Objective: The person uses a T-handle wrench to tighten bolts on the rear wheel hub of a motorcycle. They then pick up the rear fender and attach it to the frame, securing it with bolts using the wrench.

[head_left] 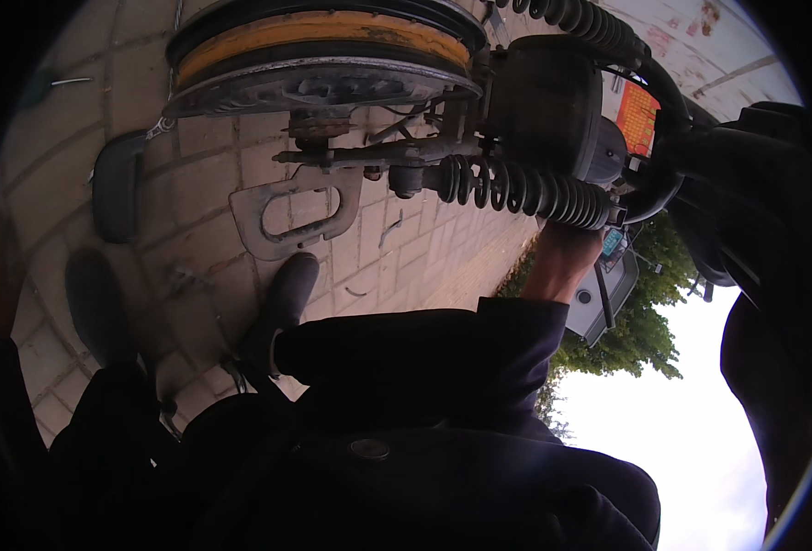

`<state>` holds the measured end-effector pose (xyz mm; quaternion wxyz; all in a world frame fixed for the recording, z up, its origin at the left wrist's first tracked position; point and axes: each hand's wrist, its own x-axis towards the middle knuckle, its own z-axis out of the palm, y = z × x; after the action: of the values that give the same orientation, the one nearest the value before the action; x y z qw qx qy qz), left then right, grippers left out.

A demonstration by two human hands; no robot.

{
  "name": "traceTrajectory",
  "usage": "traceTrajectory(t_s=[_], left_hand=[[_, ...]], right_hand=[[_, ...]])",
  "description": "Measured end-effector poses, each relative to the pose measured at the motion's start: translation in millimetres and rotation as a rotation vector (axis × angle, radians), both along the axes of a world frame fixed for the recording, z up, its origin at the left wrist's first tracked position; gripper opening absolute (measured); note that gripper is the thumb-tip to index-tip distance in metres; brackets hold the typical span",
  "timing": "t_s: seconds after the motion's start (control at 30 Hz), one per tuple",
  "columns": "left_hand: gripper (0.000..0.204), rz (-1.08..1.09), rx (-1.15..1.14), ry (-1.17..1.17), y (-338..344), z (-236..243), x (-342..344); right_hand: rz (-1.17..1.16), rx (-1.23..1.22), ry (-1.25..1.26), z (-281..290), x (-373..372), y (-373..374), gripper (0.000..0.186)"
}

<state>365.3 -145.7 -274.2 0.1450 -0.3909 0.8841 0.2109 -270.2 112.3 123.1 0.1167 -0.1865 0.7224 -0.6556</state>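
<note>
A two-wheeled vehicle lies across the upper view, and the whole scene appears turned sideways. Its bare wheel rim [323, 41] has an orange band and no tyre showing. Beside the wheel runs a black coil-spring shock absorber [516, 188]. My right hand [571, 243] is up against the spring's far end, its fingers hidden behind the spring and frame. At the dark left rim, a blurred reddish-brown patch above a dark sleeve looks like my left hand [2, 275]; its fingers cannot be made out. A metal plate with an oblong opening [250, 225] sits below the axle.
A dark, rounded flat piece [117, 188] lies on the paving bricks [172, 188], with small scraps about. My shoes [287, 285] stand close to the metal plate. Beyond my wrist are a grey vehicle [599, 298] and green trees [626, 344]. Black bodywork [746, 184] fills the right.
</note>
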Motion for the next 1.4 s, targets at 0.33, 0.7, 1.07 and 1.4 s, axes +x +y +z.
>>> traceTrajectory(t_s=[0.33,0.7,1.07,1.4], left_hand=[[0.064,0.502,0.155,0.417,-15.4,58.1,-5.0],[0.053,0.654,0.163,0.875,-21.0,328.5,-49.5],[0.051,0.331,0.235,1.07,58.5,481.0,-145.3],[0.049,0.482,0.492,0.928,101.5,414.9,-206.7]], right_hand=[[-0.135,-0.165,-0.451,18.9,-17.2,80.3,0.035],[0.011,-0.407,-0.793,13.5,13.5,100.0,0.033],[0.071,-0.405,-0.778,6.7,106.6,79.1,0.025],[0.162,-0.116,-0.75,-5.5,178.3,68.6,0.026]])
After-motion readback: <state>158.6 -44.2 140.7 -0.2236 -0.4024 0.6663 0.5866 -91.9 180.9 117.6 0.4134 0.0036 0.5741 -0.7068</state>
